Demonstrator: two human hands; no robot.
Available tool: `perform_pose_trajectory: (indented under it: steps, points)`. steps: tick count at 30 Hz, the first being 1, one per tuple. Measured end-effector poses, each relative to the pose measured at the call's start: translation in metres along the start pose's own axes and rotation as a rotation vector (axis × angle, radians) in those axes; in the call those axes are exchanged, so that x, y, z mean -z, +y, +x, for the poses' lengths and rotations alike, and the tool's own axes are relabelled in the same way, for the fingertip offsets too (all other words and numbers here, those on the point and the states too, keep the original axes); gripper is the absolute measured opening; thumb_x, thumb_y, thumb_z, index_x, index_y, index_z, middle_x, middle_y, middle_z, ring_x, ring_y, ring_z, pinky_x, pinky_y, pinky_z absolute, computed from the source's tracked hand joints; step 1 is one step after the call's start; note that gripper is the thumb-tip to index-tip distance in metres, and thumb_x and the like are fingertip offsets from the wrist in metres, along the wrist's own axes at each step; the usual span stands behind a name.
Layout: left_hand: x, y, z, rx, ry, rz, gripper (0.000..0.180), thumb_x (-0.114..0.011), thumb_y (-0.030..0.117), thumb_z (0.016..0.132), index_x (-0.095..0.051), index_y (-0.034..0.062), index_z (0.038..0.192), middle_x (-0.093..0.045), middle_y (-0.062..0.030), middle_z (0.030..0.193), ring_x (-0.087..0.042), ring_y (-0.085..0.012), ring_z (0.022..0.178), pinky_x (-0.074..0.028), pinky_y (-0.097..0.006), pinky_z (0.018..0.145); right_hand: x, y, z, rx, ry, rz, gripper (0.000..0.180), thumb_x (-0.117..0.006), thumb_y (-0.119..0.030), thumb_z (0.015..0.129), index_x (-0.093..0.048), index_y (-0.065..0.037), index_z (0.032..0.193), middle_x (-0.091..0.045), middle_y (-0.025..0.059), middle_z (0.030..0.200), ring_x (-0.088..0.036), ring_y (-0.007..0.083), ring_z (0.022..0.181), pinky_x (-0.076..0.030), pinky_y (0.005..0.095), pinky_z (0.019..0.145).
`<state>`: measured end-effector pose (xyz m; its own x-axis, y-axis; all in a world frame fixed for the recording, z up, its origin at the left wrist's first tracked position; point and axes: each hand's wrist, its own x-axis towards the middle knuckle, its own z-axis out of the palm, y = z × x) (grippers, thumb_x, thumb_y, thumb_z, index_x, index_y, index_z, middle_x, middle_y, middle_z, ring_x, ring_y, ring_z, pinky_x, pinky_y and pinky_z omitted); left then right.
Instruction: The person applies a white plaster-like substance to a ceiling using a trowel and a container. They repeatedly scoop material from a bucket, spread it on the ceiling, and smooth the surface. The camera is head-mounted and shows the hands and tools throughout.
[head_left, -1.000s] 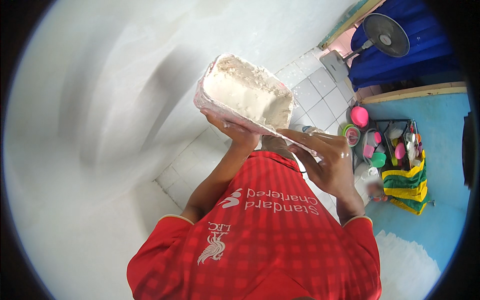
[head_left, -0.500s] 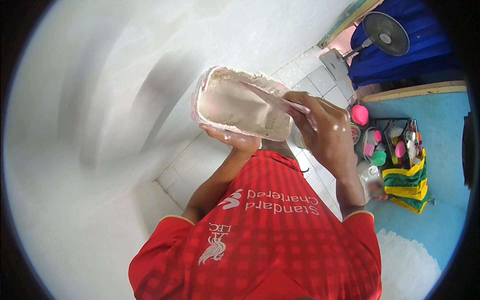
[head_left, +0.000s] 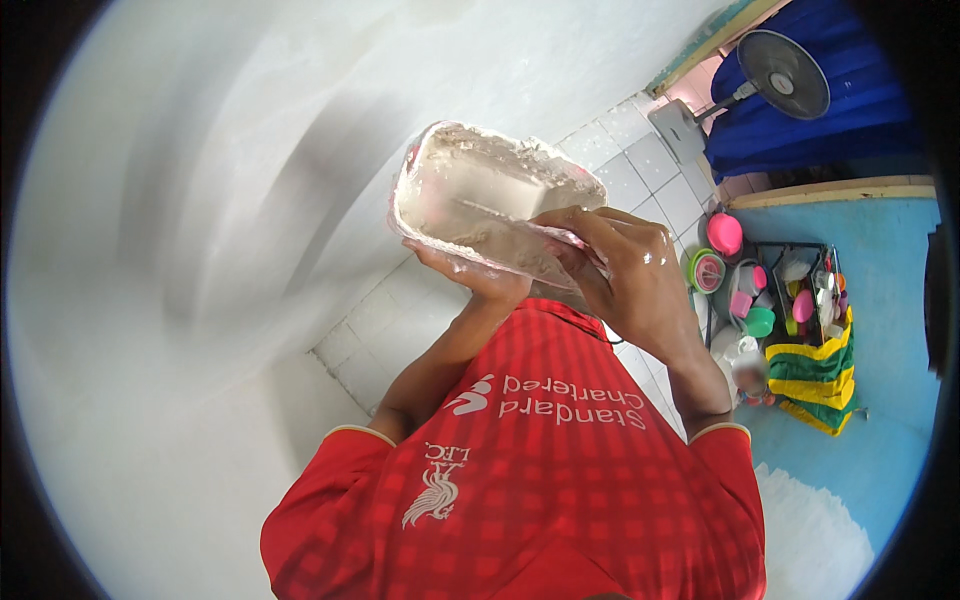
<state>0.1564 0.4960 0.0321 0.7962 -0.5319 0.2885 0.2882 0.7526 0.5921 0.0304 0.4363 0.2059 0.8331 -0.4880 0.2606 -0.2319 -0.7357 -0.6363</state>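
Observation:
A rectangular tub (head_left: 405, 195), its rim caked with white plaster, is held up in front of my red shirt. My left hand (head_left: 475, 277) supports it from beneath at the near left side, fingers mostly hidden under it. Greyish-white wet plaster (head_left: 450, 188) coats the inside. My right hand (head_left: 630, 270), spotted with white, pinches a thin flat scraper (head_left: 500, 216) over the tub's near right side. The scraper's blade points left into the tub; its edge is seen nearly side-on, so its full shape cannot be made out.
A white-coated wall (head_left: 300, 120) rises on the left above a tiled floor (head_left: 655, 165). At the far right stand a fan (head_left: 785, 80) and a blue curtain (head_left: 850, 110). A dish rack (head_left: 800, 270) with colourful kitchenware and a striped cloth (head_left: 815, 375) are beside a blue wall (head_left: 900, 270).
My right hand has moved a little left and nearer, bringing the scraper from the tub's far side toward its near side. The tub has shifted and tilted slightly.

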Motion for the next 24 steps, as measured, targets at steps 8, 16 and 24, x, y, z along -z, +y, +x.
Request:
perform_pose_trajectory:
  steps: [8,16,24]
  points:
    - [0.005,-0.007,0.002,0.068,-0.095,0.036,0.070,-0.037,0.063,0.106,-0.029,0.0158,0.157,-0.044,-0.0065,0.150,-0.047,-0.0228,0.137,-0.045,-0.045,0.111,0.024,-0.006,0.018,0.041,0.063,-0.139,0.028,-0.078,-0.012,0.088,-0.070,0.001,0.111,-0.066,0.0161,0.072,-0.064,0.0310,0.058,-0.048,0.0376,0.056]
    - [-0.006,-0.009,-0.013,0.468,0.148,-0.480,0.075,-0.035,0.073,0.101,-0.032,0.0223,0.156,-0.044,-0.0054,0.150,-0.050,-0.0243,0.135,-0.046,-0.046,0.112,0.026,-0.015,0.023,0.051,0.009,-0.199,0.030,-0.077,-0.016,0.088,-0.069,0.000,0.112,-0.068,0.0203,0.076,-0.069,0.0370,0.067,-0.052,0.0437,0.059]
    - [0.014,-0.039,-0.027,0.291,0.236,-0.244,0.066,-0.035,0.063,0.106,-0.040,0.0171,0.153,-0.052,-0.0066,0.144,-0.053,-0.0227,0.130,-0.044,-0.044,0.111,0.000,0.011,0.029,-0.024,-0.120,-0.192,0.028,-0.074,-0.018,0.091,-0.069,-0.002,0.114,-0.071,0.0206,0.081,-0.071,0.0393,0.072,-0.055,0.0456,0.063]
